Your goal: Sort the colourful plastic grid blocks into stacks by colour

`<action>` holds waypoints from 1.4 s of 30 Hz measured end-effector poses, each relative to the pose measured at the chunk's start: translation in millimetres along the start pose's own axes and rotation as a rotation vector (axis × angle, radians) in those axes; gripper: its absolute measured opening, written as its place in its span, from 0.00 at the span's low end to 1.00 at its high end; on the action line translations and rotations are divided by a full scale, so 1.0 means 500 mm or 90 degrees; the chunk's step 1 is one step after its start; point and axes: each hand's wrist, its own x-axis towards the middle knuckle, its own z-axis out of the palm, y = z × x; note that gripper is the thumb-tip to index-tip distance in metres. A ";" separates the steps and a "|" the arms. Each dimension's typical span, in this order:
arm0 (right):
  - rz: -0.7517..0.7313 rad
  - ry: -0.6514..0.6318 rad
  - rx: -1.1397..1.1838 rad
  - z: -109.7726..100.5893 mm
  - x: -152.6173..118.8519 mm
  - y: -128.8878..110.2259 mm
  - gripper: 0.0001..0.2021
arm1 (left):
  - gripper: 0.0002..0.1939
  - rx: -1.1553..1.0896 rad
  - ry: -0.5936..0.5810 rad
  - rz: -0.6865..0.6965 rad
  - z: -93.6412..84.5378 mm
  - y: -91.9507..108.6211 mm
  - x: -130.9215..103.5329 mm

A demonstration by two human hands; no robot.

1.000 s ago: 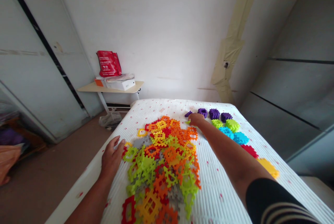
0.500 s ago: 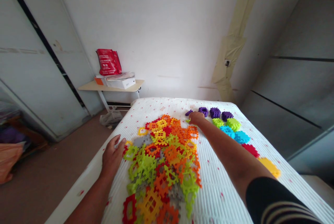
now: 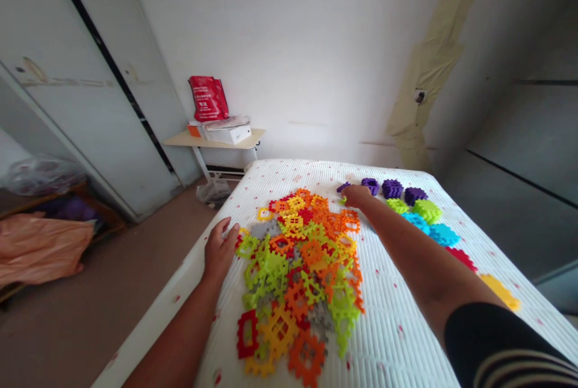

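The left hand (image 3: 220, 249) lies flat on the white bed (image 3: 397, 328), touching the near left edge of a heap of colourful plastic tiles (image 3: 300, 267). The right hand (image 3: 356, 195) reaches far, fingers curled at a small green tile (image 3: 343, 200) beside the purple stacks (image 3: 392, 189).

On the bed (image 3: 397, 340) a heap of loose tiles (image 3: 302, 267) lies at the centre, with the left hand (image 3: 220, 250) flat at its nine o'clock edge and the right hand (image 3: 356, 195) at its one o'clock corner. A row of stacked tiles (image 3: 418, 213) runs from twelve o'clock down the right side towards four o'clock. Beyond the bed, at eleven o'clock, a side table (image 3: 217, 141) stands against the wall, carrying a box (image 3: 228, 133) with a bag (image 3: 208, 99) behind it.
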 end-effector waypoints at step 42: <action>-0.197 0.533 0.365 0.193 -0.262 -0.093 0.15 | 0.15 0.309 -0.115 0.215 -0.053 0.149 -0.145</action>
